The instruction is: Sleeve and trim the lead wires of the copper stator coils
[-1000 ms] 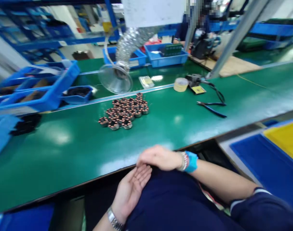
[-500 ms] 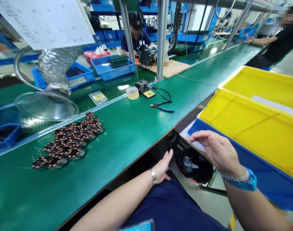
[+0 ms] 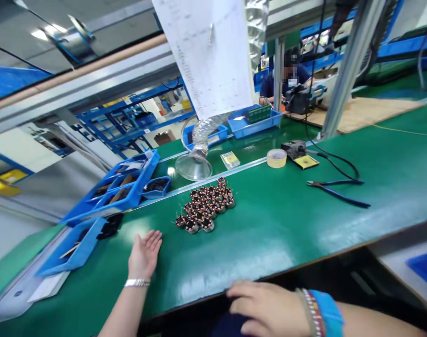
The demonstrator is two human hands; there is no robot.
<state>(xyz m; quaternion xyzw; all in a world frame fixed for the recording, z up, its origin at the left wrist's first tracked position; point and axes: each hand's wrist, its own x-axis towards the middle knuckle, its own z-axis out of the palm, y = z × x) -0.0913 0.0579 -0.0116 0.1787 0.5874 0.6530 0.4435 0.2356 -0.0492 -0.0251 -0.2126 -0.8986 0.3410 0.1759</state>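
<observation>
Over the left part of the green bench [image 3: 255, 234] is my left hand [image 3: 144, 255], palm turned up, fingers stretched out and nothing in it. A cluster of copper-wound motor stators [image 3: 206, 203] stands to the right of that hand, a short way apart from it. My right hand [image 3: 259, 306] is at the bench's front edge, a little blurred, with its fingers spread and holding nothing. Blue-handled cutting pliers [image 3: 340, 189] lie on the bench at the right, beyond my right hand.
Blue bins [image 3: 75, 248] line the left side. A clear fume hood [image 3: 194, 166] hangs behind the stators. A tape roll [image 3: 276, 158] and a soldering iron stand [image 3: 298, 152] sit farther back. Across the bench a person [image 3: 287, 77] works at a small machine.
My view has swung left. My left hand has moved from near my lap out over the bench, and my right hand has come from beside the yellow bin to the bench edge.
</observation>
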